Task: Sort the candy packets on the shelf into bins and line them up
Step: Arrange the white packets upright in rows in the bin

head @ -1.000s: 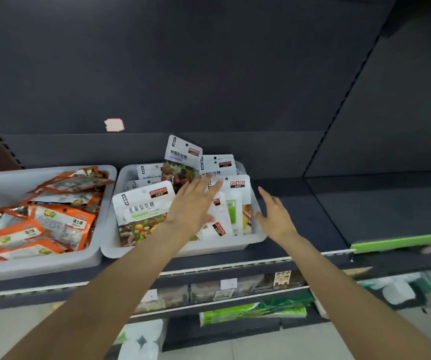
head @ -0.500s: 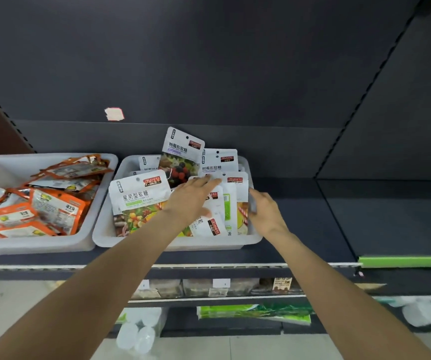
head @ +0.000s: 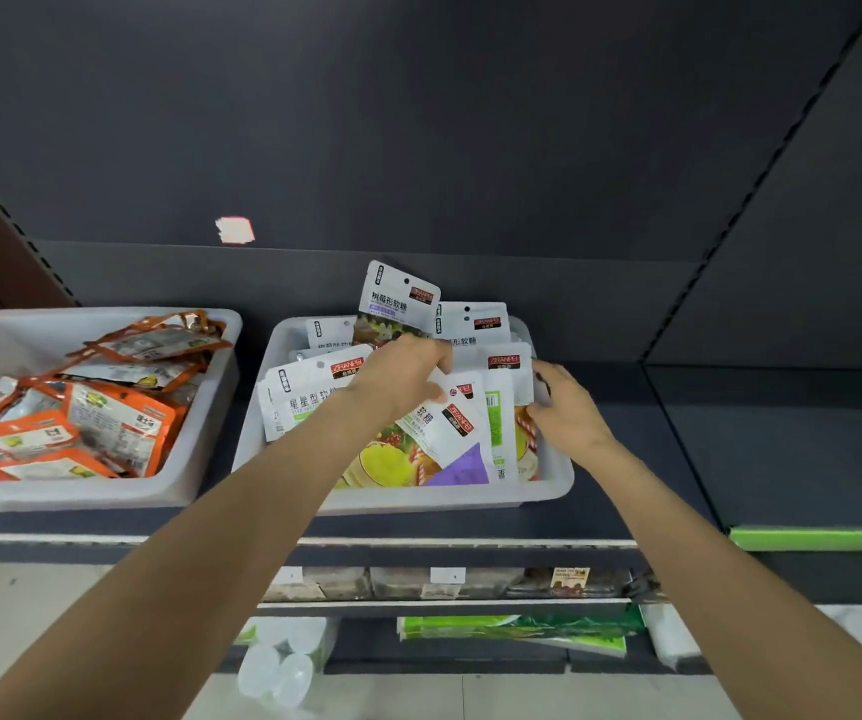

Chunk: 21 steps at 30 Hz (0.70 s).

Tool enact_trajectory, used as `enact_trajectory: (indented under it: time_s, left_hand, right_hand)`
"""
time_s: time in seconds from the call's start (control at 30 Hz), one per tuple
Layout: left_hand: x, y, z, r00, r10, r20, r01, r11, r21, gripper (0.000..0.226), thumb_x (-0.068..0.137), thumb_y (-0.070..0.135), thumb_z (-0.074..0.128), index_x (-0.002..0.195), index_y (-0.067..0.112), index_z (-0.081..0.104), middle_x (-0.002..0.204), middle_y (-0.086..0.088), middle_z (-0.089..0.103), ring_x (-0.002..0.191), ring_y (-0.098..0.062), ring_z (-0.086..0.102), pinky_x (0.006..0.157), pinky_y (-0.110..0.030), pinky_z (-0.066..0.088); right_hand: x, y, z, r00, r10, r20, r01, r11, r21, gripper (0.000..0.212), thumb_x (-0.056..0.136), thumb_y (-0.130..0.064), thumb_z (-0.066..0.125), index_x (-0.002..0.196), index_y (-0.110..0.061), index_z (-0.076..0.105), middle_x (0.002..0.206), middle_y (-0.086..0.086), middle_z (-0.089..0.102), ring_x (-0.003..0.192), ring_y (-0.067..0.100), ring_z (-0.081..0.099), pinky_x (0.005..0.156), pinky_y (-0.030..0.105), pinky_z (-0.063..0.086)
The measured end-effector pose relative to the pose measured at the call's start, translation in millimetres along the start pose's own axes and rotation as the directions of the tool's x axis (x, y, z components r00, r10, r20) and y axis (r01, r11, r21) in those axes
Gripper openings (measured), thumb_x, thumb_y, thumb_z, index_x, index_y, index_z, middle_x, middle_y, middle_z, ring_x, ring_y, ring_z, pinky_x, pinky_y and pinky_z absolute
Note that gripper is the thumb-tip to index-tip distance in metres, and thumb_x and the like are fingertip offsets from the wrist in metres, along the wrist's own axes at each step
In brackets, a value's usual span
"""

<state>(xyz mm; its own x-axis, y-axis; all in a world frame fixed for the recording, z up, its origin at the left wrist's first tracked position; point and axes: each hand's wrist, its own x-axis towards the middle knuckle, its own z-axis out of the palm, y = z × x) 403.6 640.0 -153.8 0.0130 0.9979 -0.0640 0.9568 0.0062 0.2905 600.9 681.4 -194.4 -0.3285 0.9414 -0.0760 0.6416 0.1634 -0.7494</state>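
Dark shelving [head: 600,449] carries two white bins. Inside the right-hand bin [head: 449,498], the left hand [head: 403,376] curls over upright white candy packets [head: 449,423], gripping one, while the right hand [head: 564,413] pinches a packet's edge just beside it. Orange packets [head: 107,423] fill the other bin [head: 81,493], well left of both hands.
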Motion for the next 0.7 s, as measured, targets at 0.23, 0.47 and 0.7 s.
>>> enact_trajectory:
  time_s: [0.23,0.47,0.7]
  left_hand:
    - [-2.3,-7.6,-0.6,0.996,0.075,-0.050,-0.076,0.997,-0.012,0.032,0.084,0.023,0.070,0.113,0.023,0.057,0.120,-0.001,0.057,0.109,-0.023,0.055,0.081,-0.032,0.045]
    - [-10.5,5.6,14.3,0.994,0.109,0.024,-0.110,0.994,0.025,0.081,0.086,0.012,0.067,0.149,0.030,0.019,0.155,0.004,0.023,0.140,-0.018,0.026,0.107,-0.036,0.034]
    - [-30.0,7.7,28.2,0.989,0.067,-0.134,-0.098,0.966,-0.239,0.047,0.090,0.019,0.064,0.134,0.022,0.050,0.145,0.003,0.040,0.132,-0.014,0.038,0.104,-0.023,0.033]
  right_hand:
    - [13.0,-22.0,3.0,0.994,0.021,-0.111,0.004,0.976,0.217,0.026,0.091,-0.033,0.060,0.110,-0.015,0.057,0.102,0.001,0.066,0.093,0.015,0.063,0.078,0.027,0.050]
    - [13.7,-16.0,-0.8,0.999,-0.030,-0.024,0.034,0.986,0.163,0.022,0.086,-0.010,0.067,0.098,-0.021,0.053,0.098,-0.003,0.065,0.086,0.009,0.062,0.068,0.017,0.048]
    - [15.0,7.0,-23.9,0.994,-0.096,-0.056,0.102,0.987,0.123,0.026,0.091,-0.008,0.057,0.079,-0.030,0.064,0.088,0.003,0.069,0.086,0.023,0.067,0.074,0.049,0.057]
